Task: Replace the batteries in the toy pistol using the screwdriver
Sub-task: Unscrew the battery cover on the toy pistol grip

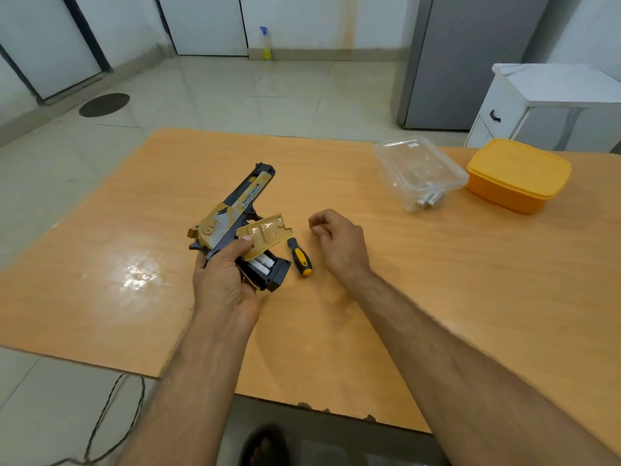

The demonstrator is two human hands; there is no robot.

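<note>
A gold and black toy pistol (pixel 235 210) lies on its side on the wooden table (pixel 437 297), barrel pointing away from me. My left hand (pixel 221 280) grips its handle, the thumb pressing on the loose gold battery cover (pixel 263 238). White batteries (pixel 263 265) show in the open compartment. A yellow and black screwdriver (pixel 300 257) lies on the table just right of the handle. My right hand (pixel 337 242) hovers right of the screwdriver with its fingers curled; whether it holds something small I cannot tell.
A clear plastic box (pixel 420 169) with a few batteries (pixel 430 200) stands at the back right, next to a closed orange container (pixel 517 174). Beyond the table are a white cabinet (pixel 537 105) and a grey fridge (pixel 463 62).
</note>
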